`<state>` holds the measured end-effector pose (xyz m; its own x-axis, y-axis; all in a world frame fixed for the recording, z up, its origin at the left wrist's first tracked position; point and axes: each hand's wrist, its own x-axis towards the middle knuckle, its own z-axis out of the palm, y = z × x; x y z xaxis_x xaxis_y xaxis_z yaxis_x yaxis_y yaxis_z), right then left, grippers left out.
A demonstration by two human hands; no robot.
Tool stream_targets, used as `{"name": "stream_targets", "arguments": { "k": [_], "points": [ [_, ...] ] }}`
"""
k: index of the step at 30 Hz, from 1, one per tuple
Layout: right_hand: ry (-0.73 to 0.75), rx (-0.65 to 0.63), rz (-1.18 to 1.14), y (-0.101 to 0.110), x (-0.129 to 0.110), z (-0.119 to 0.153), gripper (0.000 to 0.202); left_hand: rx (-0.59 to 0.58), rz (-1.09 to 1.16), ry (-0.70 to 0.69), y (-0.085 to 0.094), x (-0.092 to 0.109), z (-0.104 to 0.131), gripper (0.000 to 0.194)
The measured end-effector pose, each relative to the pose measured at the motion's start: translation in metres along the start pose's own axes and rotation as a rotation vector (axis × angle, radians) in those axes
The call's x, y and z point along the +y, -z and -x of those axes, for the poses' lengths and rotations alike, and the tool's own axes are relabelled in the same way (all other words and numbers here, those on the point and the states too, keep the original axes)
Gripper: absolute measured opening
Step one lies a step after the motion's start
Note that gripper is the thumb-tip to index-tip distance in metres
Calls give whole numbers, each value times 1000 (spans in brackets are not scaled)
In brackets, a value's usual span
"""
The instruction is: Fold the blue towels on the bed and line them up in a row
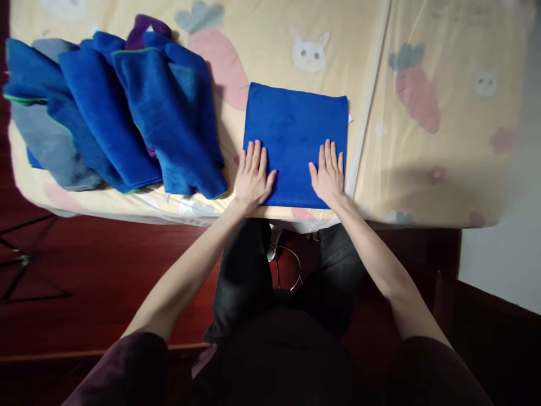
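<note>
A blue cloth [296, 124] lies flat and roughly square on the patterned yellow cover, close to its front edge. My left hand [252, 173] rests palm down on the cloth's left edge near the front, its fingers apart. On the right side of the cloth, my right hand [328, 170] lies flat with its fingers spread. Neither hand grips anything. A small white tag [350, 119] sticks out at the cloth's right edge.
To the left lies a heap of blue cloths [105, 113] with a grey one [59, 146] and a purple one [146, 31]. A clear sheet covers the right part of the yellow cover [465, 146]. Black stand legs [25, 259] are on the floor at left.
</note>
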<state>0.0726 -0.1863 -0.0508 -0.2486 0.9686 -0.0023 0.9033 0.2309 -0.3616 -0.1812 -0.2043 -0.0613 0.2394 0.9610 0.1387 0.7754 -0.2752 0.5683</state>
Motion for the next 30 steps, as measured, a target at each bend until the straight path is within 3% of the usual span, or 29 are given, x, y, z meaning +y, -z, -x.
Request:
{"name": "stream_targets", "arguments": {
  "k": [5,9,12,17,23,30],
  "points": [
    [96,-101,-1,3,-1,39,78,-49,-15,-50,1,4,29,77],
    [32,-64,-11,19,26,71,80,-76,-17,-72,15,-7,56,80],
    [103,-74,-58,32,43,92,79,-157,-13,-118,30,-18,74,80],
    [208,6,-174,34,51,112,56,-225,12,-199,46,-31,91,54],
    [202,35,-217,23,47,110,65,-146,49,-186,42,-39,79,44],
    [69,46,-206,21,41,104,72,78,195,-83,24,-43,68,38]
  ]
}}
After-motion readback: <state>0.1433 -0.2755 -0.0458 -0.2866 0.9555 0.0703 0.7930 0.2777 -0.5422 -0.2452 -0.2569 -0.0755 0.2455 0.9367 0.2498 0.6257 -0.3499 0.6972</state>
